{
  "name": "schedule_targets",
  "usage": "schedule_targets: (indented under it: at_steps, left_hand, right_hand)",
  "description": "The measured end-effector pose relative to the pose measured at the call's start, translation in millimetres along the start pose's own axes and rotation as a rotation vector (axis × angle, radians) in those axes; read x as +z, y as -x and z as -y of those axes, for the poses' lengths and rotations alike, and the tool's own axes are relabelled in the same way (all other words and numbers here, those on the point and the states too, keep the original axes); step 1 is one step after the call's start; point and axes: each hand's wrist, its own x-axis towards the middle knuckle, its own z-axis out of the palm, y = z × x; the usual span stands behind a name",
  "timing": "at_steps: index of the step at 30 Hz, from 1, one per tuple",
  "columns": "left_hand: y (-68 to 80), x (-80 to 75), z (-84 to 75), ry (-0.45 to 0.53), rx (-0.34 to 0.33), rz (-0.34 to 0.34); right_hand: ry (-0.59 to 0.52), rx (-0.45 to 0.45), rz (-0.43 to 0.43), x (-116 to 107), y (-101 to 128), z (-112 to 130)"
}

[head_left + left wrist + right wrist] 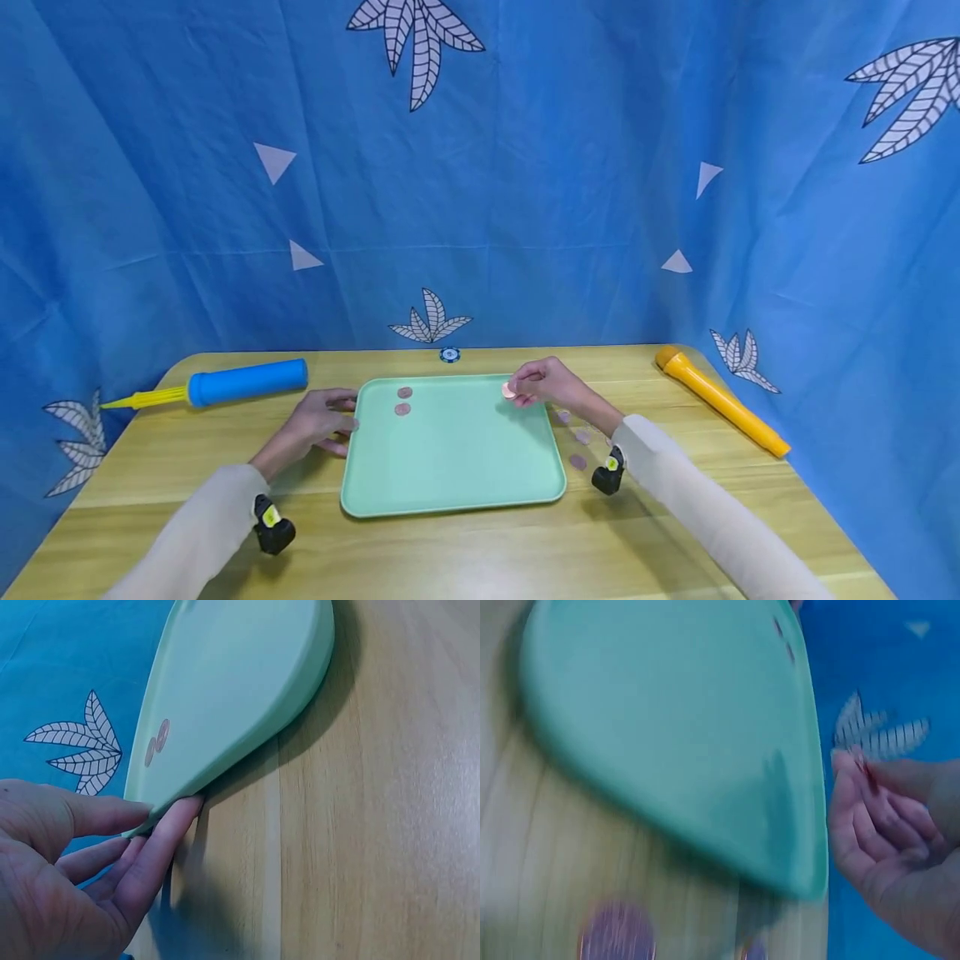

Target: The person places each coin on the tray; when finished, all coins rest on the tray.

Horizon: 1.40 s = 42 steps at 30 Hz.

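A mint green tray (450, 483) lies on the wooden table with two small pinkish discs (403, 401) near its far left corner, also seen as two discs (156, 742) in the left wrist view. My right hand (542, 383) hovers over the tray's far right corner and pinches a pinkish disc (509, 390) between thumb and fingertips; the disc (868, 774) shows edge-on in the blurred right wrist view. My left hand (318, 418) rests on the table with straight fingers (161, 844) touching the tray's left rim (225, 769).
Several more pinkish discs (577, 461) lie on the table right of the tray. A blue and yellow hand pump (232, 384) lies far left, a yellow toy microphone (720, 402) far right, and a small blue chip (449, 355) behind the tray. Blue cloth surrounds the table.
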Motion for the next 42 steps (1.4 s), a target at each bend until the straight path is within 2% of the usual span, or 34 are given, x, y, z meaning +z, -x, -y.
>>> schedule_targets:
  at_steps: [5,10,15,19,24,31,37,42]
  left_hand:
    - [-0.2,1.8,0.9,0.008,-0.005,-0.023]
    - [-2.3,4.5,-0.7,0.002,-0.015,-0.049]
    - [-4.0,4.8,-1.9,-0.020,-0.019,-0.043]
    - [-2.6,0.7,-2.3,-0.027,-0.027,-0.014]
    - [-0.9,0.0,-6.5,-0.016,-0.010,0.011]
    - [0.7,-1.5,-7.5,-0.014,-0.008,0.007]
    - [0.7,-0.7,-6.4,-0.016,-0.012,0.016]
    - [1.0,0.9,-7.2,-0.036,-0.010,0.003]
  right_hand:
    - [-0.080,0.055,-0.032,30,-9,16]
    - [-0.113,0.105,-0.005,54,-21,21]
    - [-0.156,0.162,-0.045,79,-34,23]
    - [-0.143,0.126,-0.039,109,-44,33]
    - [-0.059,0.074,-0.076,137,-50,45]
    - [0.174,0.073,-0.081,163,-56,50]
    - [0.354,0.125,-0.085,169,-57,53]
    - [0.396,0.133,-0.062,170,-60,56]
